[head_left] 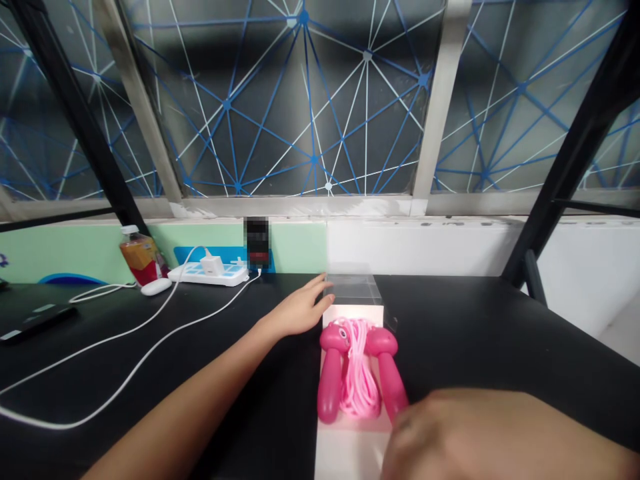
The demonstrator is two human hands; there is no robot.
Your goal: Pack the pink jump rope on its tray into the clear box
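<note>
- The jump rope, with light-pink cord (361,370) bundled between two glossy dark-pink plastic handles (330,390), lies on a pale rectangular card or box (350,453), well in from the far edge of the black, smooth-topped desk (465,333).
- The cord runs lengthwise between the handles, whose rounded, thicker ends face the desk's far edge.
- The left hand (303,308) reaches toward that edge, palm down, fingers extended and slightly spread, gripping nothing; its fingertips are at the left side of a clear plastic case (353,288), though contact is unclear.
- The right hand (445,433) is blurred at the lower right, beside the lower end of the right handle; whether it grips that handle I cannot tell.
- Near the desk's far edge, left of the left hand, sit a white power strip (234,275) with a white plug (212,265), an upright dark device (258,243) with its front pixelated, a white rounded object (156,287) and a white-capped bottle (145,257).
- White cables (150,363) loop across the desk's left part, near a flat black object (37,321).
</note>
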